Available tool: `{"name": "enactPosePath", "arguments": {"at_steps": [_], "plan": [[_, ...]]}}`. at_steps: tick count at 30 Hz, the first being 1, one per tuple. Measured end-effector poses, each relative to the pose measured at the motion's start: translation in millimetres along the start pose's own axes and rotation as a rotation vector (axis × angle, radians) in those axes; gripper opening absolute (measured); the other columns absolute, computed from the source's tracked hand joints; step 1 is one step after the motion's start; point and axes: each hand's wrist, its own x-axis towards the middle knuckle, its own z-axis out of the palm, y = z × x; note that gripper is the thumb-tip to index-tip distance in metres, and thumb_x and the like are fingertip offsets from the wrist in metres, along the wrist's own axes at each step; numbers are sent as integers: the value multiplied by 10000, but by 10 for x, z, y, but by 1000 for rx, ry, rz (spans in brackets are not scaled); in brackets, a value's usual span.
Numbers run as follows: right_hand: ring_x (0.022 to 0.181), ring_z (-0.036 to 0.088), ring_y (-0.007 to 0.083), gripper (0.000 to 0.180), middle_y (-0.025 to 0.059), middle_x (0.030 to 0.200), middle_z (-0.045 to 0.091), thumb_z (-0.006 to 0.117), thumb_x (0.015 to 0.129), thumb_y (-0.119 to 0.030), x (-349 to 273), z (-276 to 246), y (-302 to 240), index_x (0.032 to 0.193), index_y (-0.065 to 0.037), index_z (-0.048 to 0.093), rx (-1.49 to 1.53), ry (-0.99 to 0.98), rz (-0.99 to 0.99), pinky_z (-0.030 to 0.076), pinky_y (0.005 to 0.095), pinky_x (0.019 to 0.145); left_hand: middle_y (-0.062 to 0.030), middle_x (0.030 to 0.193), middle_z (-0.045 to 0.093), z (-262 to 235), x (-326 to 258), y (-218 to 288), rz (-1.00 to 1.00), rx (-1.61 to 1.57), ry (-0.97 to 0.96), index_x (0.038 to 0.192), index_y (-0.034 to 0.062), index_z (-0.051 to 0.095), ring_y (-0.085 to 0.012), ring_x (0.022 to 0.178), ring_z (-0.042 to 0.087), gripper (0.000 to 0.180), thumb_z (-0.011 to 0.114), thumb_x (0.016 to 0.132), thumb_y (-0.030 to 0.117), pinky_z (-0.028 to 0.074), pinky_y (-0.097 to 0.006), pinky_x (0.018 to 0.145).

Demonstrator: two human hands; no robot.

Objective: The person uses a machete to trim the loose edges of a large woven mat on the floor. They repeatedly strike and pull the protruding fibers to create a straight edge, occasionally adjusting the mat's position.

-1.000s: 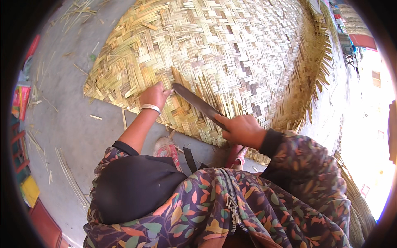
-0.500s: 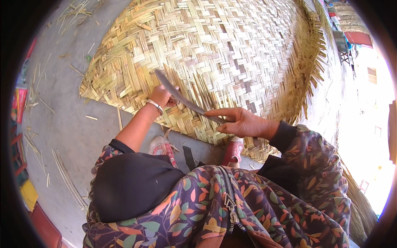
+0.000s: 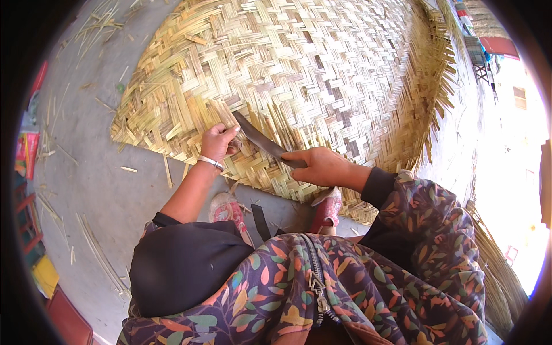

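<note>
A large mat (image 3: 345, 75) woven from pale, flat bamboo-like strips spreads out in front of me. At its near edge my left hand (image 3: 218, 142), with a white band at the wrist, pinches a raised, light-coloured strip (image 3: 223, 112) between thumb and fingers. My right hand (image 3: 325, 167) is closed round a dark curved knife (image 3: 263, 141); its handle is hidden by the hand. The blade slants up and left across the near part of the mat, its tip close beside the strip and my left fingertips. Several loose strip ends stick up just beyond the blade.
Grey floor (image 3: 121, 190) lies to the left, with cut strips (image 3: 98, 253) scattered over it. My red and white shoes (image 3: 326, 210) are at the mat's near edge. A bundle of long dry stalks (image 3: 497, 270) lies at the right. Colourful items (image 3: 29, 152) line the far left.
The knife's tip has moved right and down, and its broad side now shows more. My left hand has moved slightly left, thumb upward at the strip. My right hand has shifted slightly left.
</note>
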Motion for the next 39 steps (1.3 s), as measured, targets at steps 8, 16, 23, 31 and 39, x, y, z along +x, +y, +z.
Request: {"name": "enactPosePath", "arguments": {"at_steps": [8,16,23,31,39], "plan": [[858,684,360,607,176,903,706,577,851,-405,266,457,53,1426,-242,471,-121,166,22,529,462,778,14,761,621,74,193,148,-98,-44,28,1080,79,638,-99,580,647,371,748,873,366,497,-221,441],[793,685,359,589,169,839,702,569,847,-356,601,597,43,1415,-235,470,-116,247,-18,537,473,734,21,702,567,46,248,226,-242,-99,27,945,92,633,-70,464,503,253,771,851,281,405,-211,375],[803,689,351,606,163,860,709,573,838,-357,582,536,110,1421,-234,462,-111,247,-32,540,461,745,52,666,521,67,135,301,-481,-276,-87,855,141,620,-64,444,427,149,759,847,193,336,-197,374],[787,688,365,608,180,847,704,568,838,-365,621,511,130,1427,-264,453,-176,219,-12,542,469,723,-29,830,650,223,367,242,-284,-37,135,1019,68,635,-149,554,647,286,743,870,286,527,-264,460],[792,690,359,596,168,867,705,535,862,-325,467,397,165,1440,-215,436,-261,195,-54,537,473,693,-136,702,656,149,152,312,219,1089,74,866,1,644,-297,605,655,509,776,793,487,512,-419,570]]}}
